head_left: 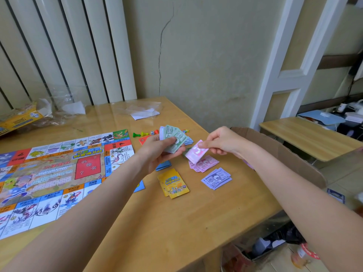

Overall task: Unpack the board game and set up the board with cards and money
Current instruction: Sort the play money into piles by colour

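The colourful game board (51, 173) lies unfolded on the left of the wooden table (176, 222). My left hand (157, 152) grips a fanned wad of paper money (174, 140), green notes on top. My right hand (222, 142) pinches a single pink note (195, 152) just above the pink money pile (204, 163). A purple money pile (217, 178) lies beside it, a yellow card deck (173, 183) in front, and blue cards (164, 164) partly hidden under my left wrist. Pawns and dice (145, 133) sit behind my hands.
The yellow game box (17, 118) and crumpled clear wrapping (59, 108) lie at the back left, a plastic bag with white paper (144, 111) at the back middle. An open cardboard box (284, 152) stands off the table's right edge.
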{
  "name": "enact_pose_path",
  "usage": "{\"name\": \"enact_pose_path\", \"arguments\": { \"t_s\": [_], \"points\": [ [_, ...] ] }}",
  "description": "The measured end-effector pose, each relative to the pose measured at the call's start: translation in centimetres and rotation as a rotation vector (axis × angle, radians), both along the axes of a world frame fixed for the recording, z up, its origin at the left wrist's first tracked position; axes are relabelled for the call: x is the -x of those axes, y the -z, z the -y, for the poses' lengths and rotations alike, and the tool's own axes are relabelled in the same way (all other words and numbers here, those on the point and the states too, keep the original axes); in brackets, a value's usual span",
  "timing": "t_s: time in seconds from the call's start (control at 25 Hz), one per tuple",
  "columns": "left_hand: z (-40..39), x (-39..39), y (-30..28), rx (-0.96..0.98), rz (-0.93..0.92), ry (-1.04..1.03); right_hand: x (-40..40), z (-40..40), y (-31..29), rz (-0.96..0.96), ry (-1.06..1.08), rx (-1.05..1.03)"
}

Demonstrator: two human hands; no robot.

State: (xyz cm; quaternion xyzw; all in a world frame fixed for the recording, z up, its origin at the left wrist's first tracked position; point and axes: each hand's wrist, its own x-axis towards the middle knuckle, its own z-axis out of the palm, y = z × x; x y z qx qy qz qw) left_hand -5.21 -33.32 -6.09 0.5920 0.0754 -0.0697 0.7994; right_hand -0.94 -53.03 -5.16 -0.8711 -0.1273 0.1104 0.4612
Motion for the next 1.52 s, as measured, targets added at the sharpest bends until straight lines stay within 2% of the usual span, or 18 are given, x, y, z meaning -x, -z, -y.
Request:
{"name": "enact_pose_path", "arguments": {
  "t_s": [0.08,0.16,0.24,0.28,0.36,0.4,0.48,0.56,1.0,1.24,1.52],
  "points": [
    [-0.1,0.2,0.1,-0.015,-0.069,0.009,0.0,0.9,0.9,0.029,0.043,0.124],
    [0.4,0.6,0.3,-0.106,-0.151,0.046,0.0,1.1,2.0,0.072,0.045,0.34],
    [1.0,0.6,0.6,-0.182,-0.186,0.075,0.0,0.8,2.2,0.165,0.067,0.542],
    [1.2,0.5,0.8,-0.207,-0.186,0.081,0.0,0.7,1.8,0.225,0.093,0.575],
    [1.4,-0.1,1.0,-0.248,-0.18,0.084,0.0,0.9,0.6,0.3,0.059,0.515],
    [1.5,-0.2,1.0,-0.26,-0.179,0.092,0.0,1.0,0.2,0.286,-0.028,0.483],
    [1.7,-0.3,1.1,-0.275,-0.185,0.133,0.2,1.1,0.0,0.169,-0.234,0.515],
    [2.2,-0.4,1.2,-0.286,-0.192,0.171,0.1,1.3,0.6,0.096,-0.321,0.599],
    [2.2,-0.4,0.5,-0.323,-0.203,0.168,-0.5,0.7,1.9,0.155,-0.285,0.489],
    [2.1,-0.5,-0.1,-0.422,-0.192,0.143,-0.5,0.6,1.3,0.153,-0.276,0.602],
    [3.3,-0.6,0.3,-0.406,-0.131,0.123,-0.3,-0.1,1.0,0.14,-0.32,0.6]
  ]
}}
